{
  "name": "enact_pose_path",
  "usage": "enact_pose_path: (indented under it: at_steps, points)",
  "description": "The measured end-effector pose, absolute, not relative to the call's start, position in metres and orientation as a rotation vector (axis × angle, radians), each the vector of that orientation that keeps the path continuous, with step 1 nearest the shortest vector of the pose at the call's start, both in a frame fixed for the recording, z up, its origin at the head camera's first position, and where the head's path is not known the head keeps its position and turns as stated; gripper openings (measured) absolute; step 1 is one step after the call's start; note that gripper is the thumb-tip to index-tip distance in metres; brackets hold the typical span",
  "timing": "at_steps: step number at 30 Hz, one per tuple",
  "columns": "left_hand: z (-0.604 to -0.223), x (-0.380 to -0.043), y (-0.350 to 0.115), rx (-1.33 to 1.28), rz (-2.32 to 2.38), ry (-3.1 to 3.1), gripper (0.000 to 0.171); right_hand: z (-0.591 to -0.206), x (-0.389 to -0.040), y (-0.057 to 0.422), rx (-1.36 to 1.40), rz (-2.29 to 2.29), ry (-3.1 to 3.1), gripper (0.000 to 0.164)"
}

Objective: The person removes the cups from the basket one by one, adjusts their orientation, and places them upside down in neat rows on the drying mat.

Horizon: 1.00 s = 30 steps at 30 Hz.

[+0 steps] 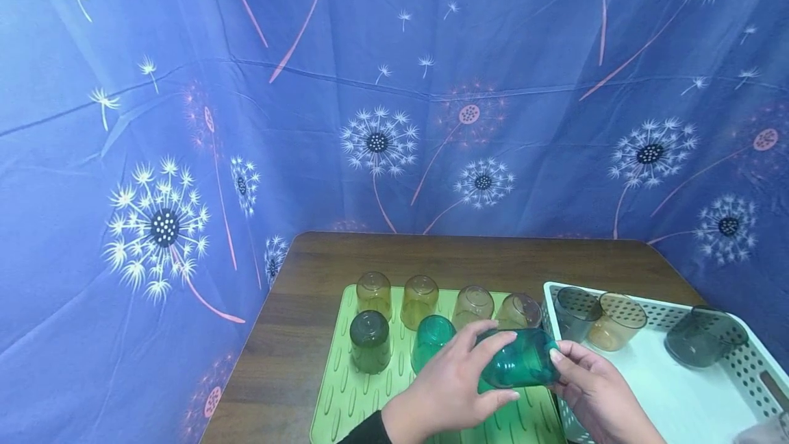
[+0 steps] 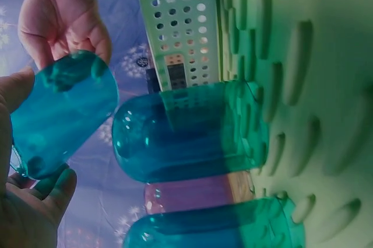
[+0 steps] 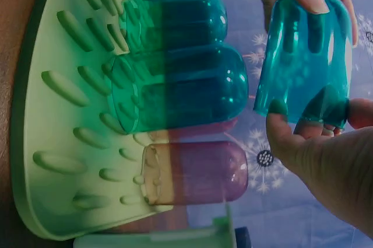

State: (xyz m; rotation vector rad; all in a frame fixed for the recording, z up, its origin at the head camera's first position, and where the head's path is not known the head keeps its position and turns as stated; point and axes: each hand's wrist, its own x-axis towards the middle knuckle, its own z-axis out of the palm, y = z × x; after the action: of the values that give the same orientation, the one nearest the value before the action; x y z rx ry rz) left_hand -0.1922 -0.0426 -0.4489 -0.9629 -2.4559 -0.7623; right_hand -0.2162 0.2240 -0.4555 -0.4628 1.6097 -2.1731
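Both hands hold a teal drinking glass (image 1: 520, 360) on its side above the green draining mat (image 1: 329, 396). My left hand (image 1: 446, 382) grips it near its closed base, thumb below and fingers above. My right hand (image 1: 594, 386) pinches its rim, the fingertips reaching inside in the right wrist view. Beneath the hands, two more teal glasses, one nearer the basket (image 3: 186, 87) and one farther (image 3: 175, 23), stand upside down on the mat. To their left in the head view is an upturned dark grey glass (image 1: 370, 342).
Behind stand two upturned amber glasses (image 1: 373, 293) and two paler brownish ones (image 1: 473, 305). At the right, a white perforated basket (image 1: 570, 416) holds dark grey glasses (image 1: 703, 338), an amber glass (image 1: 616, 324) and a partly seen clear one. The brown table (image 1: 265, 341) meets a blue curtain.
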Motion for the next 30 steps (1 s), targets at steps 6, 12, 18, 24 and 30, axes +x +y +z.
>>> enact_pose_path:
  at_steps: [6,12,18,24,30]
  points:
    - [-0.442,-0.192,-0.033,-0.978,-0.736,-2.491,0.075,-0.456,-0.215,0.23,-0.302,-2.204,1.841,0.026]
    - [-0.432,-0.194,-0.017,-1.003,-0.619,-2.626,0.071,-0.446,-0.219,0.246,-0.057,-2.341,2.159,0.026]
    - [-0.431,-0.2,0.002,-1.078,-0.306,-2.585,0.071,-0.439,-0.221,0.263,-0.043,-2.391,2.16,0.026]
    - [-0.43,-0.207,0.019,-1.065,-0.139,-2.563,0.066,-0.438,-0.221,0.265,-0.021,-2.351,2.177,0.026]
    - [-0.431,-0.209,0.022,-1.027,-0.088,-2.59,0.065,-0.438,-0.22,0.266,-0.014,-2.337,2.215,0.028]
